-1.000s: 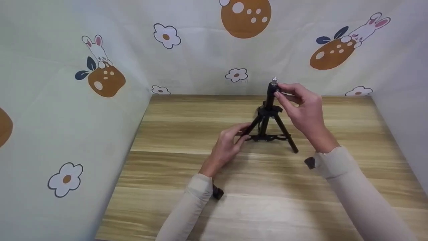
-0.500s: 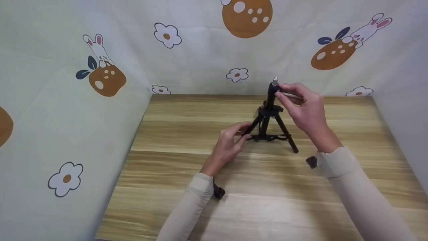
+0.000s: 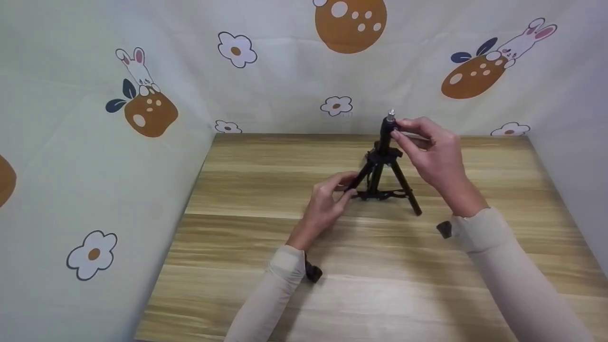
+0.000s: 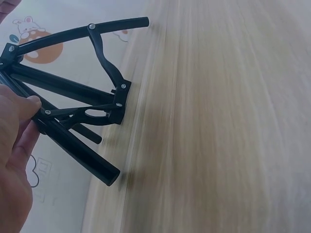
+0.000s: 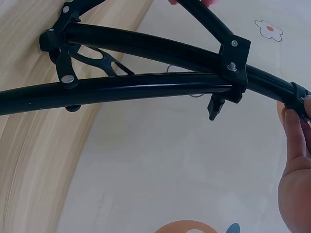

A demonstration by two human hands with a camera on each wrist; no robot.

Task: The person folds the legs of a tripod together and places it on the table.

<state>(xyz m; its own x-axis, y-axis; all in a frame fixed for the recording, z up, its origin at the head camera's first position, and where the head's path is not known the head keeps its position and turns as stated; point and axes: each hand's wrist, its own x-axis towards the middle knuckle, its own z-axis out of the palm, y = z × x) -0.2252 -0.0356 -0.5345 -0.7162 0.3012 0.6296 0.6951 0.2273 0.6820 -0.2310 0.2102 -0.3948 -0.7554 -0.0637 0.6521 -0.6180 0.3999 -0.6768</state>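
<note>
A small black tripod stand (image 3: 376, 178) with a silver metal tip (image 3: 391, 115) stands with its legs spread, leaning slightly to the right in the head view. My left hand (image 3: 325, 204) grips its left leg between thumb and fingers, close to the brace joint. At the top of the centre column, my right hand (image 3: 439, 156) pinches the collar just under the tip. In the left wrist view, the thumb of the left hand (image 4: 12, 145) lies over the leg. The right wrist view shows the fingertips of the right hand (image 5: 296, 179) on the collar, partly cut off by the frame edge.
The stand is on a wood-grain table (image 3: 256, 237). Pale cloth (image 3: 285, 71) printed with rabbits, oranges and flowers encloses the table at the back and both sides, close behind the stand. Black wrist-worn devices (image 3: 312, 271) show beside both cuffs.
</note>
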